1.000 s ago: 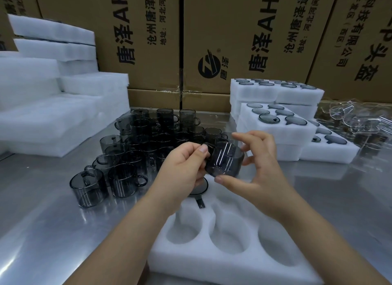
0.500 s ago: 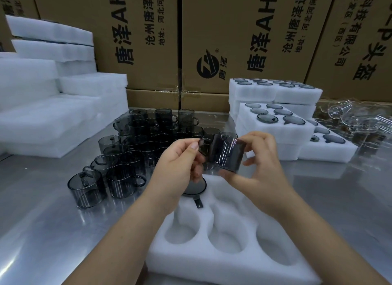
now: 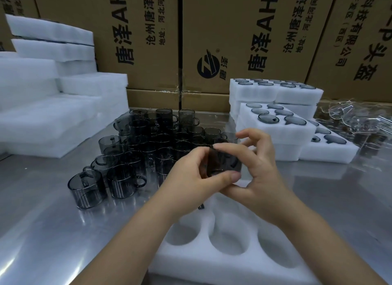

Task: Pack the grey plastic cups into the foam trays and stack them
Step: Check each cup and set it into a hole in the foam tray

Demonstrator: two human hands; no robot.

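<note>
A smoky grey plastic cup [image 3: 224, 162] is held in the air between both hands, above the far end of a white foam tray [image 3: 229, 263]. My left hand [image 3: 191, 178] pinches the cup from the left with thumb and fingers. My right hand [image 3: 261, 168] cups it from the right and below, thumb under the cup, index finger raised. The tray's three near pockets are bare; its far pockets are hidden by my hands. Several loose grey cups [image 3: 146, 149] stand grouped on the metal table to the left.
Filled foam trays [image 3: 273, 132] are stacked at the right back. Blank foam slabs [image 3: 53, 106] pile up at the left. Cardboard boxes [image 3: 233, 40] line the back. Clear plastic pieces [image 3: 358, 119] lie at the far right. The steel table [image 3: 42, 231] shows at the left front.
The cup has been turned in my hands and brought lower and closer, toward the tray. My left thumb now lies under the cup and the right hand wraps further round it.
</note>
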